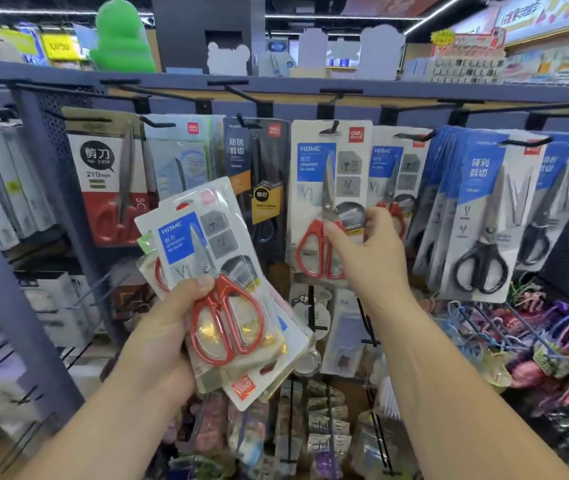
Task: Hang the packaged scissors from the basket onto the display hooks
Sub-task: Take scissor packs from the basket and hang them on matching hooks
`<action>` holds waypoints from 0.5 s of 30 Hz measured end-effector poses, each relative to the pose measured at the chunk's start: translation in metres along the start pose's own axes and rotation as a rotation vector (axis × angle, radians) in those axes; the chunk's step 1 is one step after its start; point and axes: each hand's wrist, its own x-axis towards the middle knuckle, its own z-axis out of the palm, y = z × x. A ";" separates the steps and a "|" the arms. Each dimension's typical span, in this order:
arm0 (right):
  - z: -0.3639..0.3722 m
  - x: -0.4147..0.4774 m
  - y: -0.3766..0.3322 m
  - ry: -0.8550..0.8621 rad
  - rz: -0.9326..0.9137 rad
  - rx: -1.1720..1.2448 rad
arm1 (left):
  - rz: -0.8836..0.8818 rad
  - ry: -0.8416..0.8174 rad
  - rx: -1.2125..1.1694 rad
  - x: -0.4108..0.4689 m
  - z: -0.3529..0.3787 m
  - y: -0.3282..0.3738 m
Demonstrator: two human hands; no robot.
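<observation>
Red-handled scissors in white-and-blue card blister packs (219, 285), several in a fanned stack, sit clenched in the left hand (168, 327), low and left of the rack, long axes tilted up and leftward. The right hand (368, 251) pinches the lower edge of a matching pack hanging upright on the black metal display hook (331, 128). That hook lies up and right of the stack, nearer the right hand; the basket is out of view.

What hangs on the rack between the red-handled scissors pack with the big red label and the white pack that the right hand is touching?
In the head view: a pale blue pack, then a black pack.
</observation>
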 end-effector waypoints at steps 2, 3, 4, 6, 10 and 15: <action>0.001 -0.020 -0.005 0.142 -0.115 -0.007 | 0.002 0.012 0.030 0.003 -0.002 -0.004; 0.003 -0.035 -0.010 0.148 -0.179 0.029 | -0.004 0.016 0.026 0.004 -0.003 -0.006; 0.006 -0.050 -0.016 0.066 -0.216 0.078 | -0.015 0.032 0.021 0.005 -0.003 -0.008; 0.016 -0.072 -0.028 -0.247 -0.181 0.077 | -0.036 0.025 0.026 0.008 -0.001 -0.012; 0.031 -0.082 -0.018 -0.439 -0.141 0.004 | -0.028 0.010 0.033 0.008 0.010 -0.016; 0.023 -0.084 -0.012 -0.410 -0.084 0.156 | -0.024 -0.007 -0.027 0.007 0.014 -0.023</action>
